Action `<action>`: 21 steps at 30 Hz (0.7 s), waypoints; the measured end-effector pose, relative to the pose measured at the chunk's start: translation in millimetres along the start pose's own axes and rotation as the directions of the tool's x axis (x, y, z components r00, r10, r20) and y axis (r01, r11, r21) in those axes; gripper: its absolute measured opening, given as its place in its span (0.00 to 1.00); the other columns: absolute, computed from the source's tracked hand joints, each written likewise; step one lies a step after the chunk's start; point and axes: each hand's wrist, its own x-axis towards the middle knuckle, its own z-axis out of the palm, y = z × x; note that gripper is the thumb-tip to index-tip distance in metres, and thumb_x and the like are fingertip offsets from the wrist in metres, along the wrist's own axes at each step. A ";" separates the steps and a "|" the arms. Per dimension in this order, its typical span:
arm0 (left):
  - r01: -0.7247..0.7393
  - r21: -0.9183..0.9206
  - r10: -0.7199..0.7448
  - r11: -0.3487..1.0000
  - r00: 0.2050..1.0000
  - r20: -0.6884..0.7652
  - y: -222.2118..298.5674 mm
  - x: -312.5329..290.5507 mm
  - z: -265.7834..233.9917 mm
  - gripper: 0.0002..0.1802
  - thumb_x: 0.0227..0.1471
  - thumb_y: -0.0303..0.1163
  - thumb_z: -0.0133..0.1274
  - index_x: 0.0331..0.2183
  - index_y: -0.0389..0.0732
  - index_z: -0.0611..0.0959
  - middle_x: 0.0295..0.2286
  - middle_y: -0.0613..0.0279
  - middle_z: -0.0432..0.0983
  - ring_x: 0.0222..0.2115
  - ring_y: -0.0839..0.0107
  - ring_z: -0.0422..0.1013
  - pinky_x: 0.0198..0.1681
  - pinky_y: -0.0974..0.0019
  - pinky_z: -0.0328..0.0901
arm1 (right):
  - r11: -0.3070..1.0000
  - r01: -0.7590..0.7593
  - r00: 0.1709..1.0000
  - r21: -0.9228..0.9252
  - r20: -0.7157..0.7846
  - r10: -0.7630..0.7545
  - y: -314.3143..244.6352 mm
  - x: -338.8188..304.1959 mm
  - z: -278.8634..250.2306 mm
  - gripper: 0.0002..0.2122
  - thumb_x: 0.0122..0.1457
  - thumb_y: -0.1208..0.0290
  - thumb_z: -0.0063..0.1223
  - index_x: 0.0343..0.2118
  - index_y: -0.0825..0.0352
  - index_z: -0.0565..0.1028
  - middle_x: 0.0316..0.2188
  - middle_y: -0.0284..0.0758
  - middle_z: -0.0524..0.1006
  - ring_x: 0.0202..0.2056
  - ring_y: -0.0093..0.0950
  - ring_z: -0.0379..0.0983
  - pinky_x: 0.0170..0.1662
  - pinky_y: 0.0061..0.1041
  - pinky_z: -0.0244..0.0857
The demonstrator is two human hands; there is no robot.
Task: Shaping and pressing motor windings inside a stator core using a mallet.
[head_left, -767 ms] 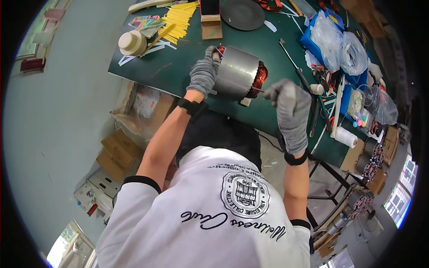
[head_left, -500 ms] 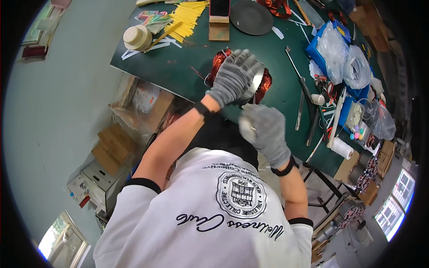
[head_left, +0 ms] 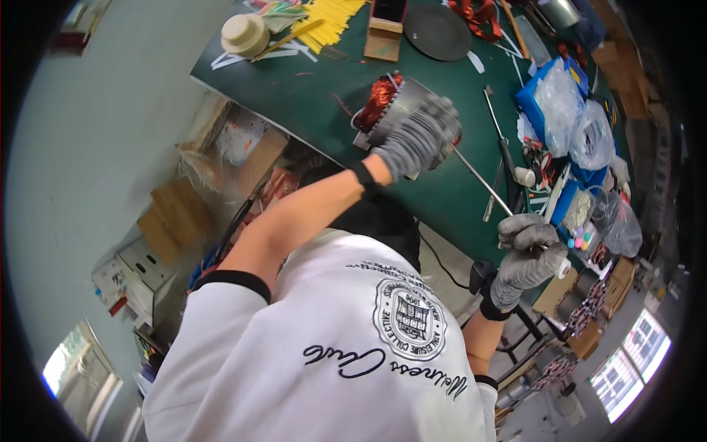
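- Since the earlier frame, your right hand [head_left: 529,247] has swung out to the right, away from beside the wound motor stator [head_left: 401,110]; your left hand [head_left: 420,136] has slid a little nearer and to the right over the metal wall. The stator looks about where it was on the bench, though your view has shifted.
- The green workbench [head_left: 287,92] carries the stator close to its near edge, in front of you.
- The stator lies on its side, its long axis running left to right with the right end slanted nearer. From your right hand it lies to the left and far, well apart from the fist; your left hand is the closer one, touching it.
- Your left hand is laid over the stator's right part, fingers bent across the top. They are blurred, so you cannot tell how firmly they press.
- Your right hand is curled around the near end of a slim metal rod [head_left: 482,180]; any handle is hidden inside the glove.
- That rod slants from near right to far left, at an angle to the stator's axis rather than in line with it. Its far end reaches the stator's right end beside your left fingers; whether it touches or enters there is hidden.
- The copper end winding [head_left: 378,105] shows at the left end, uncovered.
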 end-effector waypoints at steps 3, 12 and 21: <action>-0.032 -0.011 0.032 0.999 0.998 0.055 10.3 4.6 0.0 0.23 0.45 0.38 0.44 0.44 0.42 0.73 0.49 0.55 0.64 0.53 0.60 0.57 0.58 0.57 0.45 | 0.999 0.039 0.983 -0.009 0.178 -0.037 -8.9 18.4 39.4 0.33 0.57 0.40 0.24 0.11 0.69 0.62 0.17 0.44 0.72 0.16 0.26 0.64 0.19 0.20 0.56; 0.136 0.985 -0.046 0.103 0.990 -0.132 13.9 -0.9 34.9 0.22 0.52 0.40 0.36 0.48 0.42 0.68 0.49 0.56 0.64 0.52 0.61 0.57 0.58 0.61 0.48 | 0.971 0.063 0.849 -0.232 0.524 0.071 1.5 64.7 105.1 0.21 0.60 0.57 0.36 0.20 0.71 0.68 0.16 0.34 0.70 0.17 0.21 0.63 0.21 0.22 0.56; -0.015 0.980 -0.007 0.197 1.000 0.017 33.4 5.2 87.2 0.25 0.53 0.41 0.33 0.51 0.42 0.63 0.51 0.56 0.59 0.53 0.63 0.55 0.58 0.59 0.48 | 0.538 0.727 0.636 -0.427 0.715 -0.291 11.8 72.0 141.7 0.09 0.51 0.64 0.48 0.30 0.64 0.74 0.24 0.39 0.74 0.23 0.38 0.69 0.29 0.30 0.64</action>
